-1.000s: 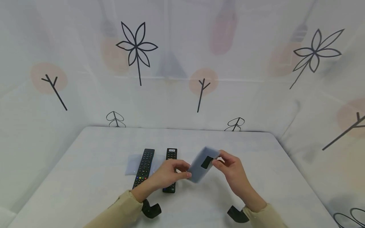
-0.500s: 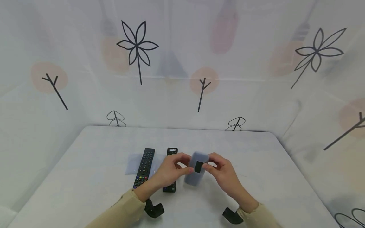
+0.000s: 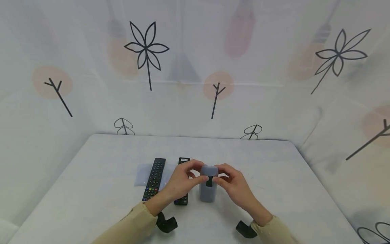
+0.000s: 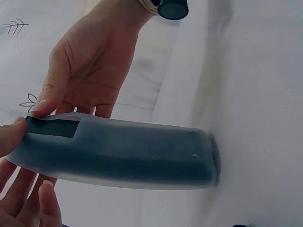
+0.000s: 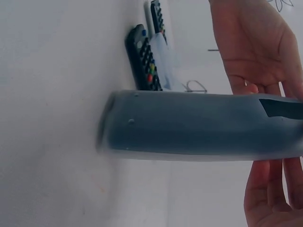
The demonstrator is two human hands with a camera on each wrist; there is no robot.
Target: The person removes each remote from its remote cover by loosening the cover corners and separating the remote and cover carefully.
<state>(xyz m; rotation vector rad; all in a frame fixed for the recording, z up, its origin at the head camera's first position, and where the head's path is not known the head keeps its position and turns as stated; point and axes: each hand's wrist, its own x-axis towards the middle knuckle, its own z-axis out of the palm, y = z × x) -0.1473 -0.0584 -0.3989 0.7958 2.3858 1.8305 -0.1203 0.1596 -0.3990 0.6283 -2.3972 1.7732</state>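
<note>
In the head view a translucent blue-grey remote cover (image 3: 208, 196) with something dark inside stands nearly upright, in front of me. My left hand (image 3: 181, 182) pinches its upper left side and my right hand (image 3: 234, 184) its upper right side. Both thumbs lie by a black rectangular window (image 3: 209, 182) near the top. In the left wrist view the cover (image 4: 137, 156) spans the frame, fingers on both sides of the windowed end. Its lower end is right at the white tabletop in the right wrist view, where the cover (image 5: 189, 125) shows small bumps.
Left of the hands lie a long black remote control (image 3: 154, 178) and a second black remote (image 3: 181, 200), partly behind my left hand. A clear plastic sheet or sleeve (image 3: 141, 175) lies under the long one. Patterned white cloth (image 3: 182, 101) rises behind the table (image 3: 274, 176).
The cover has turned from a slant to nearly upright and come down and slightly left. My right hand has moved left with it; the left thumb has shifted up to the window.
</note>
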